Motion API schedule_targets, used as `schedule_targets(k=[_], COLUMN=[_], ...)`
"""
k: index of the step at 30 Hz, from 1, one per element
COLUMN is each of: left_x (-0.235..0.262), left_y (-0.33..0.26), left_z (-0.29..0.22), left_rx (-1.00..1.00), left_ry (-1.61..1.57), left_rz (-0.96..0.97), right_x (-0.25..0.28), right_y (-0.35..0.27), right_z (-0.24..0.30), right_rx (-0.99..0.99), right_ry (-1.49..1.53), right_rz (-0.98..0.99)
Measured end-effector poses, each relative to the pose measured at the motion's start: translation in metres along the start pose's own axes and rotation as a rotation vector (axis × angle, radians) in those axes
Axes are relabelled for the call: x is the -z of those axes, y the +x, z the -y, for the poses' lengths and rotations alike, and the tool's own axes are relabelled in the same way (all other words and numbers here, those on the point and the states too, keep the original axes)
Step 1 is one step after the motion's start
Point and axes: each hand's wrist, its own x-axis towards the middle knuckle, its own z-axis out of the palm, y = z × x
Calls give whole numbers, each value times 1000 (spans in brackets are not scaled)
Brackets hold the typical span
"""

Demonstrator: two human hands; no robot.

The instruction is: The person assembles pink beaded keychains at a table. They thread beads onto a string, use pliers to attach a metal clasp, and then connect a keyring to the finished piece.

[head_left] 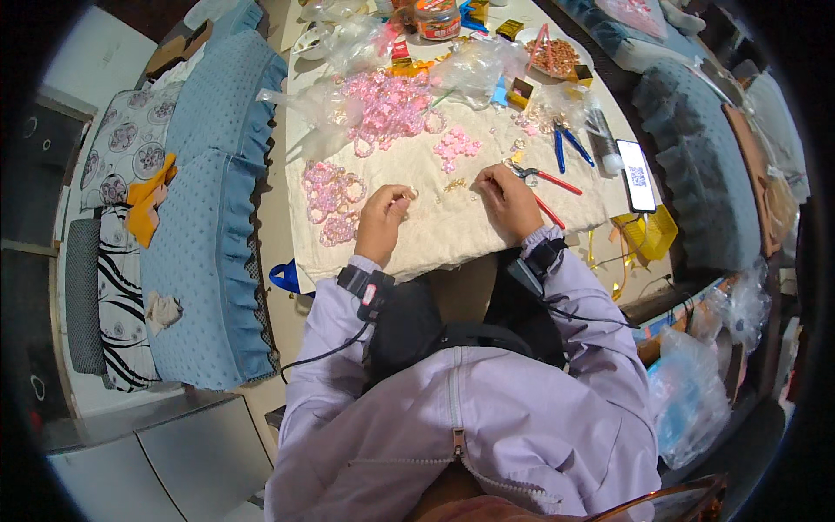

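My left hand (pixel 383 219) rests over the pale cloth (pixel 426 239), thumb and fingertips pinched together on something too small to make out. Across from it, my right hand (pixel 511 202) is closed too, and whatever its fingertips hold is hidden. Between them lies a small heap of gold-coloured findings (pixel 455 185). Just beyond is a cluster of pink beads (pixel 457 148). Pink beaded bracelets (pixel 330 200) lie left of my left hand, below a bigger pile of pink beaded strands (pixel 391 103). Red-handled pliers (pixel 558 182) lie partly behind my right hand.
Blue-handled pliers (pixel 571 146) and a phone (pixel 637 177) lie at the right. Clear plastic bags (pixel 474 70), a lidded jar (pixel 437 19) and a plate of brown nuts (pixel 557 57) crowd the far end. A yellow basket (pixel 652 233) stands beyond the cloth's right edge.
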Motion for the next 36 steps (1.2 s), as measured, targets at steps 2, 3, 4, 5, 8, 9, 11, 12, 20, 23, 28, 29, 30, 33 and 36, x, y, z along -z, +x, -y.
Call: schedule_targets(k=[2,3,4,5,8,9,11,12,20,23,28,29,30,33,36], left_x=[-6,-7,-5,-6,-10,-11,-13,-15,-23,-24,-28,-28,-28,-27,-23], left_y=[1,2,3,3,-1,-3,-8,-11,-20,-21,-22,-23,-24,-28,-25], left_z=[-7,-10,-15,-19,-34,-39,-51,-57,-75,-75,-82,-84,-86,-89,-87], left_rx=[22,-2,12,32,50,38,21,17,22,-12,-96,-104,-78,-10,-28], left_ry=[-223,-348,-340,-386,-448,-424,-371,-341,-354,-219,-71,-35,-123,-298,-241], left_rz=[-12,-8,52,77,127,131,131,127,57,53,4,2,15,45,50], right_x=[-1,-3,-4,-5,-11,-11,-14,-14,-11,-3,3,5,8,18,30], right_y=[1,2,3,0,1,2,6,7,2,2,9,11,13,19,22], right_z=[3,6,10,16,36,43,55,59,85,88,85,84,84,88,97], right_rx=[-82,-137,-263,-199,-177,-188,-146,-124,-110,-120,-133,-103,-104,-121,-165], right_ry=[140,241,320,458,710,758,882,886,914,806,647,667,671,678,644], right_rz=[24,46,72,80,137,142,165,176,216,229,280,290,301,366,408])
